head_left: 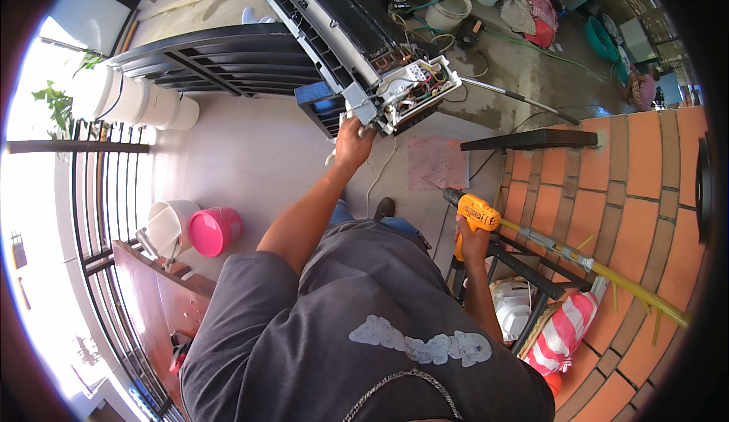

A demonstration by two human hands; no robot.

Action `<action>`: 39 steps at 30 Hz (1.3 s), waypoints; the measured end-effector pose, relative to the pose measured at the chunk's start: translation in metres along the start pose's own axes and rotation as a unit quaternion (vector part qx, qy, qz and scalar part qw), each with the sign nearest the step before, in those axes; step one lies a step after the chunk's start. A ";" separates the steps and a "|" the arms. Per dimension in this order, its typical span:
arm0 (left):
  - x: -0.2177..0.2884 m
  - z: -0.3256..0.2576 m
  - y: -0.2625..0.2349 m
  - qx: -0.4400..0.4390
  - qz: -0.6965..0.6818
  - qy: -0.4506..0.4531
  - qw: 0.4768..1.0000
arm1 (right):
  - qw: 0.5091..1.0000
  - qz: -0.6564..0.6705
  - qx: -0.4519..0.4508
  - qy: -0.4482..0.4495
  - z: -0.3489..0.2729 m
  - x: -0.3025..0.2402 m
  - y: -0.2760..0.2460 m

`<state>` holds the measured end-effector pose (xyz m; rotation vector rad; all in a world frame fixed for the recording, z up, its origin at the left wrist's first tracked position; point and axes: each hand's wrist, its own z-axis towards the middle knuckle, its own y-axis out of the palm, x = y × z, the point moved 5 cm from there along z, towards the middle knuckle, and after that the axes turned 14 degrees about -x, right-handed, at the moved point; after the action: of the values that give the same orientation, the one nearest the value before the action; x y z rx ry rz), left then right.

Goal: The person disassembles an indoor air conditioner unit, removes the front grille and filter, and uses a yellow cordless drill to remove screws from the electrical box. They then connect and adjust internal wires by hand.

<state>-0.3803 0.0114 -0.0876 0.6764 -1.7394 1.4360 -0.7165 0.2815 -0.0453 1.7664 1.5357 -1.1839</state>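
My left hand [353,139] reaches forward and grips the lower corner of an opened white air-conditioner unit [334,27], right beside its exposed wiring box [414,88] with coloured wires. My right hand [472,243] hangs lower by my side, closed around the handle of a yellow cordless drill [472,213] whose bit points left. My dark grey shirt fills the bottom of the view.
A pink bucket [213,230] and a white bucket [171,224] stand at the left by a black metal railing [99,194]. A brick wall [630,194] and a yellow-green pole [607,274] lie right. Buckets, hoses and bags clutter the wet floor behind the unit.
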 end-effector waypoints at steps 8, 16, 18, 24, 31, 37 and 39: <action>0.043 -0.059 -0.013 -0.187 -0.151 -0.091 0.966 | 0.990 -0.141 -0.005 -0.004 0.020 -0.101 0.002; 0.074 -0.036 -0.041 -0.020 0.099 -0.019 0.995 | 0.901 -0.389 -0.190 -0.039 0.100 -0.176 -0.020; 0.090 -0.047 -0.044 0.012 0.071 -0.065 0.995 | 0.887 -0.395 -0.238 -0.026 0.124 -0.183 -0.028; 0.143 -0.062 -0.042 0.159 -0.025 -0.023 0.987 | 0.816 -0.314 -0.478 -0.082 0.165 -0.233 -0.046; 0.127 -0.082 -0.044 0.237 -0.084 -0.099 0.963 | 0.842 -0.092 -0.480 -0.227 0.201 -0.360 -0.029; 0.108 -0.059 -0.023 0.101 -0.138 -0.111 0.979 | 0.650 -0.370 -0.409 -0.523 0.199 -0.440 0.137; 0.106 -0.055 -0.034 0.071 -0.130 -0.107 0.983 | 0.663 -0.407 -0.348 -0.523 0.197 -0.432 0.202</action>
<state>-0.4014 0.0652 0.0228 1.1269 -1.6436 1.3524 -0.5683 -0.1491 0.1977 -0.2798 1.5802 -1.2901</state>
